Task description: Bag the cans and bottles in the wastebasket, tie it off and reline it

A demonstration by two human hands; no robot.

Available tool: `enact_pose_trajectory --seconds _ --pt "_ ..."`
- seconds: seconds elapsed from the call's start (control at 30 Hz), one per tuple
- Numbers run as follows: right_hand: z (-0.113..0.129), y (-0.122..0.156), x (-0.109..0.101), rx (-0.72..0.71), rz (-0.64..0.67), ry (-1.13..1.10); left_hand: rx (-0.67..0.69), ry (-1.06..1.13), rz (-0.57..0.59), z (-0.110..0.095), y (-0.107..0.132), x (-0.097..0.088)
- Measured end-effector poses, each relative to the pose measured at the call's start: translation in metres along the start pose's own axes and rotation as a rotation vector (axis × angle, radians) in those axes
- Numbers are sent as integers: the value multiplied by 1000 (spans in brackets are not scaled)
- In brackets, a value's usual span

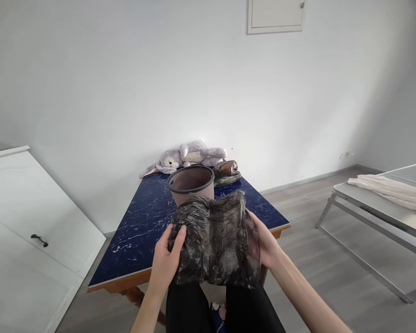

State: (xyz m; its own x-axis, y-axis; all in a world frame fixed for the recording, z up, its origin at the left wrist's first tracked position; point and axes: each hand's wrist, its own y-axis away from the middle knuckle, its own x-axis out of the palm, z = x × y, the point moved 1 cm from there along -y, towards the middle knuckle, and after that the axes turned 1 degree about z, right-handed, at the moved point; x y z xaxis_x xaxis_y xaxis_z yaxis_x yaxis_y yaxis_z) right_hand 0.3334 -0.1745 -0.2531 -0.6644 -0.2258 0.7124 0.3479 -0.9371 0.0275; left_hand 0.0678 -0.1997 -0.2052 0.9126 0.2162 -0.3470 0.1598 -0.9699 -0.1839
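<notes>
Both my hands hold a crumpled black plastic bag (215, 238) stretched between them, just above the near edge of the table. My left hand (168, 259) grips its left side with the thumb on top. My right hand (265, 240) is closed on its right side, partly hidden by the plastic. Right behind the bag stands an empty brown bin (191, 184) with a dark rim, upright on the dark blue marbled table (138, 231).
A grey plush toy (189, 157) and a brownish bundle (226, 172) lie at the table's far end by the white wall. A white cabinet (24, 231) is at the left. A metal-framed table (377, 203) with pale cloth (391, 187) stands right.
</notes>
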Motion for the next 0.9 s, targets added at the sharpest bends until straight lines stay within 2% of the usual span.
enact_pose_trajectory --seconds 0.07,0.13,0.27,0.4,0.57,0.73,0.8,0.87,0.9 --pt "9 0 3 76 70 -80 13 15 -73 4 -2 -9" --pt "14 2 5 77 114 -83 18 29 -110 9 -4 -15" --pt "8 4 10 9 82 118 19 21 -113 18 -4 -16" --pt "2 2 20 -28 28 206 -12 -28 -83 24 -3 -14" --pt "11 6 31 -105 -75 229 -66 -137 -62 27 -2 -19" --pt "25 13 45 -172 -119 298 -37 -133 85 32 -2 -14" --pt "29 16 53 -222 -91 388 47 -216 7 29 2 -12" --pt "30 19 62 -307 -57 548 199 -301 -160 18 12 -11" --pt "29 21 67 -358 -44 647 271 -306 -206 9 19 -11"
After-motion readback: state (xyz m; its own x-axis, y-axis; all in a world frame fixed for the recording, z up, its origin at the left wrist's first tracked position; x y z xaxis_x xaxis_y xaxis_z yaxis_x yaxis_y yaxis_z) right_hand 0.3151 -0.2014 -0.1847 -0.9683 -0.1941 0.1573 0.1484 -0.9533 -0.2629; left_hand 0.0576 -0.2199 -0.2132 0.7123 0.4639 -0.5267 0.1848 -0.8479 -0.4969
